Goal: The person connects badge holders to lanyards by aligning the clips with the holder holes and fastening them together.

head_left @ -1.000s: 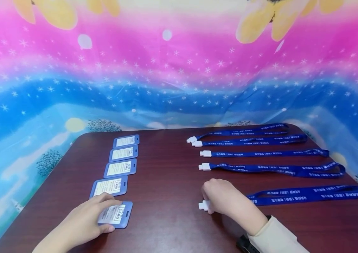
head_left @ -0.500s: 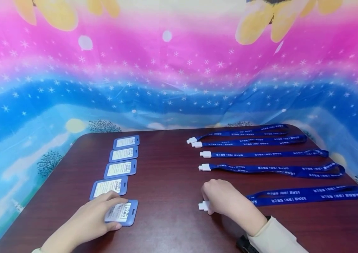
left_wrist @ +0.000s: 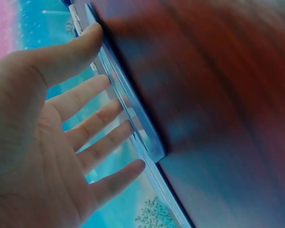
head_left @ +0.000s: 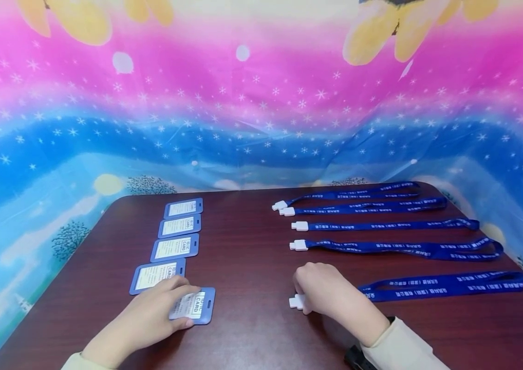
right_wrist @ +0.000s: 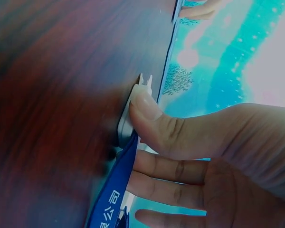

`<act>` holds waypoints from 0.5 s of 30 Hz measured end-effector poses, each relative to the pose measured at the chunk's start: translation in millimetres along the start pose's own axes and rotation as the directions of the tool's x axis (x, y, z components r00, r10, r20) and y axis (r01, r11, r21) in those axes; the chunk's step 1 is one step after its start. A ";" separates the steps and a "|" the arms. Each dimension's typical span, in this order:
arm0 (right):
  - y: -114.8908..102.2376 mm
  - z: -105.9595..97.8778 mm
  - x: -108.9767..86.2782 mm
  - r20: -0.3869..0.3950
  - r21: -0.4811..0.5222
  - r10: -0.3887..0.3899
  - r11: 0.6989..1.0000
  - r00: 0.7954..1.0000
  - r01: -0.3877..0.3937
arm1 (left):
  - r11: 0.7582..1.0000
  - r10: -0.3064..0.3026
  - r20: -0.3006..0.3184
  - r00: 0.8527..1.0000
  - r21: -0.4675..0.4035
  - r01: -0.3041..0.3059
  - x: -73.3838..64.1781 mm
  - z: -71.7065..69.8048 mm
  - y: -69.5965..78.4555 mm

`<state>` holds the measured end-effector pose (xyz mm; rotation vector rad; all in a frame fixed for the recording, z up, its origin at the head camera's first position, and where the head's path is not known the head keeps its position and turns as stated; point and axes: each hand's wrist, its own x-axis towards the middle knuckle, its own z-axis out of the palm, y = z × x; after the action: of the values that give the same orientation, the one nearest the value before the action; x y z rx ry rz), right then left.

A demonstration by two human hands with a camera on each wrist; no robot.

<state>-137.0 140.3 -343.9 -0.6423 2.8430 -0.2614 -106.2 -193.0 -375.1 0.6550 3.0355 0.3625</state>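
Note:
My left hand (head_left: 150, 316) spans the nearest blue ID card holder (head_left: 203, 308), thumb on its near edge and index finger on its far edge. In the left wrist view this card holder (left_wrist: 128, 97) lies flat and low over the table, the other fingers (left_wrist: 102, 114) stretched out beside it. On the right, my right hand (head_left: 326, 290) pinches the white plastic clip (head_left: 296, 301) of the nearest blue lanyard (head_left: 451, 285). The right wrist view has the thumb pressed on the clip (right_wrist: 127, 116), its two prongs sticking out past the thumb tip.
Several more card holders (head_left: 175, 247) line the left side in a column, the closest one (head_left: 155, 275) partly behind my left hand. Several other lanyards (head_left: 405, 247) lie in rows on the right, clips facing left. A patterned cloth (head_left: 261, 103) hangs behind the brown table (head_left: 247, 257).
My left hand has slid the nearest card holder to the right and slightly away, out of line with the column. My right hand has stayed in place on the clip.

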 end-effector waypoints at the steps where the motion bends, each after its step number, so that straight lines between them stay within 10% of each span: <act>1: -0.4 0.0 0.0 -0.005 -0.009 -0.002 1.000 1.000 0.002 | 1.000 -0.005 -0.001 1.000 -0.001 0.005 1.6 0.2 2.0; 15: -5.4 1.7 -1.7 -0.087 -0.148 -0.051 0.988 0.995 0.038 | 0.997 -0.044 0.013 0.999 -0.057 0.044 24.9 -1.6 22.7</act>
<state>-133.0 136.1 -344.1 -0.7416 2.9581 -0.0909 -119.8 -163.0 -367.5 0.5840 3.0102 0.4410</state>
